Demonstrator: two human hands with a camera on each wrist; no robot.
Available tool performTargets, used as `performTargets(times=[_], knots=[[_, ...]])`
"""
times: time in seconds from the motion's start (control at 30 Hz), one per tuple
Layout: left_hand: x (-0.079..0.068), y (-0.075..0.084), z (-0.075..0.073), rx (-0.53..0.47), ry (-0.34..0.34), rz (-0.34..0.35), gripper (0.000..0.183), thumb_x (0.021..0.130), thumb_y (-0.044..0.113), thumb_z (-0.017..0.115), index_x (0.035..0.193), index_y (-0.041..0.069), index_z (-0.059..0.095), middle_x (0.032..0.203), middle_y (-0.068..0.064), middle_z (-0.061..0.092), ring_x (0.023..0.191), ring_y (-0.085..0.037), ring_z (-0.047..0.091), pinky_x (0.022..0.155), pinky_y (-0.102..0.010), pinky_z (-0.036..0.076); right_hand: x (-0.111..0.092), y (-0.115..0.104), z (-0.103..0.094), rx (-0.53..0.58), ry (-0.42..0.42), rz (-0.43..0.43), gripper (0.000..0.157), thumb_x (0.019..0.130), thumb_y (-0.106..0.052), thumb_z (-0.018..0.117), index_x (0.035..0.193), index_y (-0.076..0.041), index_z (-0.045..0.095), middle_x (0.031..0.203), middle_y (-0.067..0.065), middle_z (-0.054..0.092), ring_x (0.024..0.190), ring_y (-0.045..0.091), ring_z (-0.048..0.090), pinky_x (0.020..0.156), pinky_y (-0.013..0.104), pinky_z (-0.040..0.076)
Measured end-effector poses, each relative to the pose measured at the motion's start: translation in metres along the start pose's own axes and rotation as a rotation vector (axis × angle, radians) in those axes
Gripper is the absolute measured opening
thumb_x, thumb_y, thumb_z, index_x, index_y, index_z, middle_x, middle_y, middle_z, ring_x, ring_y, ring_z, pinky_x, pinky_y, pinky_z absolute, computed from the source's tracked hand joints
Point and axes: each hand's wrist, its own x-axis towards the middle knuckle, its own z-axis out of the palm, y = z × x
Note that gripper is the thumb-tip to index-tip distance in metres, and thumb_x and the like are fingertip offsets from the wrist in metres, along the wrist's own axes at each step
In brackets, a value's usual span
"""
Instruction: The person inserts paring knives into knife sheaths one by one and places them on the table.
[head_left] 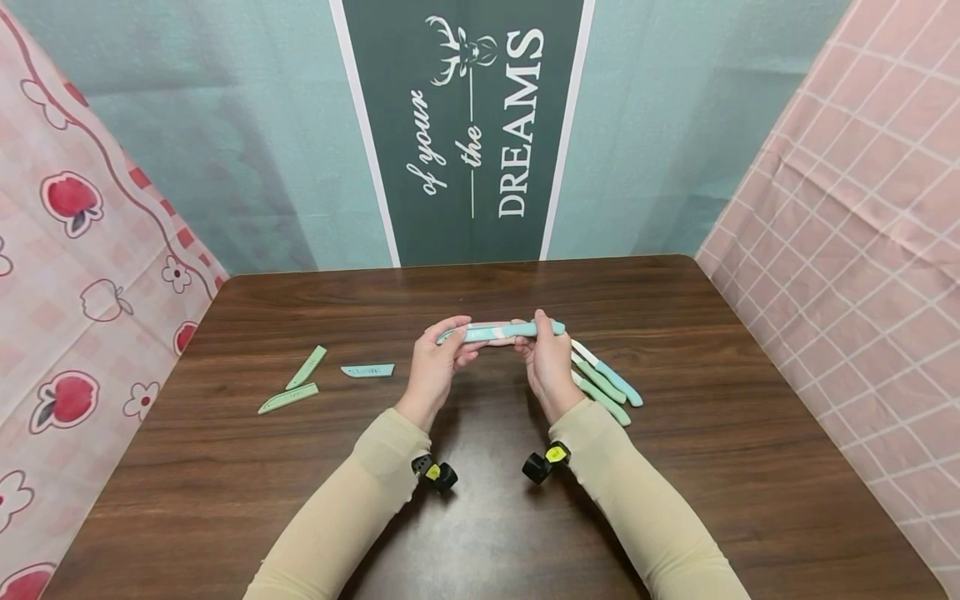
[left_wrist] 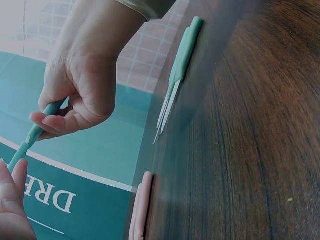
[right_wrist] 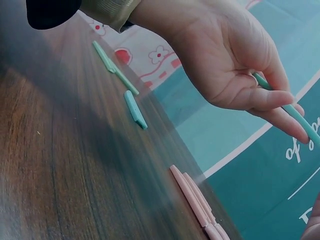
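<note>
Both hands hold a light blue knife [head_left: 525,330] level above the table, its blade in a matching blade cover [head_left: 480,333]. My left hand [head_left: 438,360] pinches the cover end between thumb and fingers. Around the handle end curl the fingers of my right hand [head_left: 547,360], thumb on top. A pale patch shows between cover and handle in the head view. Pink knives [right_wrist: 192,195] lie on the table behind, mostly hidden by the held knife in the head view. The left wrist view shows my right hand [left_wrist: 82,85] gripping the handle.
To the left lie two green blade covers [head_left: 288,398] and a blue one [head_left: 367,370]. Right of my right hand, uncovered knives with green handles [head_left: 611,408] and a blue handle [head_left: 626,392] lie close together. Fabric hangs behind the brown table [head_left: 480,517] and at both sides.
</note>
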Motion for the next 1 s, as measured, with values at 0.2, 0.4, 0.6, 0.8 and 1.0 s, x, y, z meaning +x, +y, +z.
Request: performTargets(times=[0.2, 0.4, 0.6, 0.8, 1.0], knots=[[0.0, -0.002, 0.001, -0.008, -0.027, 0.017, 0.025, 0.096, 0.002, 0.048, 0.117, -0.011, 0.054, 0.124, -0.017, 0.039, 0.075, -0.012, 0.067, 0.062, -0.016, 0.053, 0.001, 0.004, 0.0, 0.014, 0.001, 0.001, 0.024, 0.099, -0.019, 0.045, 0.081, -0.004, 0.045, 0.069, 0.006, 0.067, 0.042, 0.003, 0.052, 0.043, 0.014, 0.044], [0.004, 0.002, -0.005, 0.155, -0.136, 0.007, 0.025, 0.095, 0.007, 0.054, 0.116, -0.007, 0.057, 0.123, -0.017, 0.046, 0.084, -0.017, 0.067, 0.074, -0.031, 0.055, 0.001, -0.002, -0.005, 0.006, -0.058, 0.061, 0.026, 0.099, -0.024, 0.047, 0.081, -0.005, 0.045, 0.073, 0.005, 0.067, 0.045, 0.004, 0.054, 0.047, 0.013, 0.046], [0.01, 0.029, -0.014, 0.639, -0.296, 0.199, 0.028, 0.087, 0.014, 0.067, 0.114, 0.005, 0.063, 0.097, -0.012, 0.067, 0.078, -0.019, 0.066, 0.073, -0.043, 0.054, 0.004, -0.017, -0.009, -0.013, -0.199, 0.136, 0.025, 0.098, -0.028, 0.049, 0.083, -0.008, 0.051, 0.074, 0.002, 0.065, 0.059, 0.007, 0.06, 0.057, 0.015, 0.05], [0.021, 0.046, -0.022, 1.1, -0.248, 0.324, 0.022, 0.086, 0.021, 0.069, 0.106, 0.012, 0.069, 0.107, -0.002, 0.063, 0.093, -0.018, 0.059, 0.079, -0.035, 0.048, 0.015, -0.031, -0.024, -0.494, -0.374, 0.014, 0.031, 0.092, -0.01, 0.059, 0.119, 0.001, 0.051, 0.095, 0.004, 0.059, 0.081, 0.011, 0.059, 0.075, 0.023, 0.05], [0.03, 0.031, -0.026, 1.46, -0.296, 0.29, 0.021, 0.084, 0.02, 0.071, 0.103, 0.01, 0.07, 0.102, -0.005, 0.061, 0.092, -0.023, 0.06, 0.075, -0.037, 0.051, 0.028, -0.027, -0.034, -1.258, -0.52, -0.244, 0.029, 0.086, -0.017, 0.068, 0.112, -0.006, 0.065, 0.109, 0.01, 0.063, 0.089, 0.02, 0.057, 0.075, 0.034, 0.048]])
